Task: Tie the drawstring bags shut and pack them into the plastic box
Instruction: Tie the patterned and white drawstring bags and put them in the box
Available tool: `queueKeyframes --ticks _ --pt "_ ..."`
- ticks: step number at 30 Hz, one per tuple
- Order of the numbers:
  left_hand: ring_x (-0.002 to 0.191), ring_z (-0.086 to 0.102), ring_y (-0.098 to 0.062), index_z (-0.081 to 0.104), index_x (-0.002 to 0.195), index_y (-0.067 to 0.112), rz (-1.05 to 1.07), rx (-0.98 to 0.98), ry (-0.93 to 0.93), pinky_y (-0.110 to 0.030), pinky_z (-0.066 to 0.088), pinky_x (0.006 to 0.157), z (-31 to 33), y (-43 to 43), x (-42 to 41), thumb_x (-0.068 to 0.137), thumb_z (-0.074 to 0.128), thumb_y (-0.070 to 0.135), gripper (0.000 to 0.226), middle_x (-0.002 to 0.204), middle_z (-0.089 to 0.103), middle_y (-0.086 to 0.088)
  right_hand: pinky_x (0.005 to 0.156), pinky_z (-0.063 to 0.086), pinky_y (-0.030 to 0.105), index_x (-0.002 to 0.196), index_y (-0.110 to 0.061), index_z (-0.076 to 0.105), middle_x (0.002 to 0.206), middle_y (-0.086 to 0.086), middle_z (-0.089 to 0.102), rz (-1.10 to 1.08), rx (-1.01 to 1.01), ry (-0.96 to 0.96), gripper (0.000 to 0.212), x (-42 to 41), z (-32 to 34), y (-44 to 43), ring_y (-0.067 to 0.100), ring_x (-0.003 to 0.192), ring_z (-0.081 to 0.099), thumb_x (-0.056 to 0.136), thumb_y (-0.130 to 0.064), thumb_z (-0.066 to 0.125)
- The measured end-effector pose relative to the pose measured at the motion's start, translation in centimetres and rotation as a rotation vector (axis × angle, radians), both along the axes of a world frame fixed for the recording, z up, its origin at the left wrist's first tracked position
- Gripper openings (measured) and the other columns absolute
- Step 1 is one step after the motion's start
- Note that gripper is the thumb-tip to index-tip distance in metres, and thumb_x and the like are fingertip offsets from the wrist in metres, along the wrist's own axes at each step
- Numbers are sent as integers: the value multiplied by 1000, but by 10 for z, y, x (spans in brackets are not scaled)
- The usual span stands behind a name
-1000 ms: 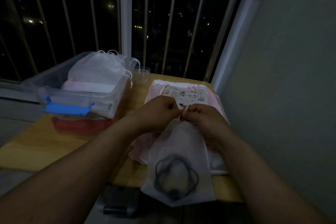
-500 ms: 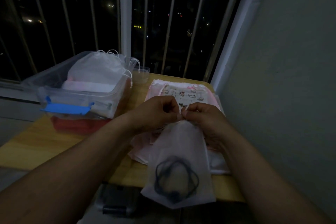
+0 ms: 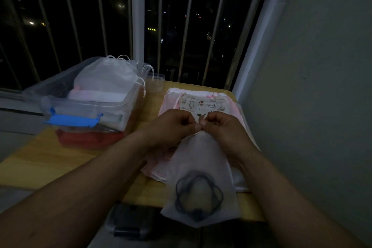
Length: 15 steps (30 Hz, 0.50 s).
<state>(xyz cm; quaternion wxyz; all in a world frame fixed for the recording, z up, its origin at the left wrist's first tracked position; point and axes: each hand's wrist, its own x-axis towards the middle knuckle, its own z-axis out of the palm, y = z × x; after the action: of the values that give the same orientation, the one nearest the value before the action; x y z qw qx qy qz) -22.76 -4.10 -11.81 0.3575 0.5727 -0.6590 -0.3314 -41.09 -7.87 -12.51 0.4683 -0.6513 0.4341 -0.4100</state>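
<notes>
While the light is dim, the head view still gives these:
Left hand (image 3: 173,127): fingers curled, thumb and forefinger pinching the drawstring at the mouth of the white bag (image 3: 201,183).
Right hand (image 3: 223,129): likewise curled, pinching the cord; fingertips of both hands meet at the bag's neck.
White bag: hangs from the hands over the near edge of the wooden table (image 3: 46,159); a dark coiled cable (image 3: 198,193) shows through its fabric.
Flat bags (image 3: 203,102): a pink and cat-print stack lying on the table beyond the hands.
Plastic box (image 3: 86,106): clear, blue latch, at table's left, well apart from the hands, with white bags piled inside.
Small cup (image 3: 155,82): clear, just beside the box.
</notes>
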Motion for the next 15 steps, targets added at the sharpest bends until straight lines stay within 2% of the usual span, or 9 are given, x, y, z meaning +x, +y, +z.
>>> queueKeyframes --ticks 3,6,9,11,13,15 --pt "74 66 -26 73 90 16 -2 28 92 -43 56 73 -1 -1 1 94 72 38 22 91 74 -12 83 51 18 92 -14 77 95 -10 78 -2 -5 -22 9 1 2 3 4 95 72 97 -16 70" --pt "77 62 -25 75 88 14 -5 95 245 -44 53 76 0 -2 1 92 75 33 20 96 73 -22 82 51 15 94 -12 77 96 -8 79 -10 -17 -70 9 3 3 4 4 95 72 98 -14 68" --pt "88 67 -28 79 89 15 -9 143 310 -54 56 94 0 0 0 93 74 31 17 101 75 -20 83 50 15 94 -12 77 97 -5 78 -29 -85 -40 11 4 4 5 4 95 71 98 -14 68" --pt "90 68 -27 80 87 19 -8 146 329 -55 54 98 1 1 -2 93 74 32 16 99 76 -17 86 51 17 92 -17 77 95 -9 78 -46 -138 4 11 4 4 5 0 94 70 98 -15 67" --pt "86 70 -22 80 83 22 -3 132 325 -49 57 91 1 0 -4 93 75 33 16 92 78 -9 90 51 19 91 -22 76 94 -13 77 -57 -179 41 12 4 5 4 -1 94 69 98 -16 68" --pt "75 68 -14 78 80 22 11 106 330 -38 57 74 1 -2 -5 92 75 31 15 83 76 -3 91 52 22 92 -23 76 96 -12 77 -64 -179 47 11 4 5 3 0 96 69 97 -17 69"
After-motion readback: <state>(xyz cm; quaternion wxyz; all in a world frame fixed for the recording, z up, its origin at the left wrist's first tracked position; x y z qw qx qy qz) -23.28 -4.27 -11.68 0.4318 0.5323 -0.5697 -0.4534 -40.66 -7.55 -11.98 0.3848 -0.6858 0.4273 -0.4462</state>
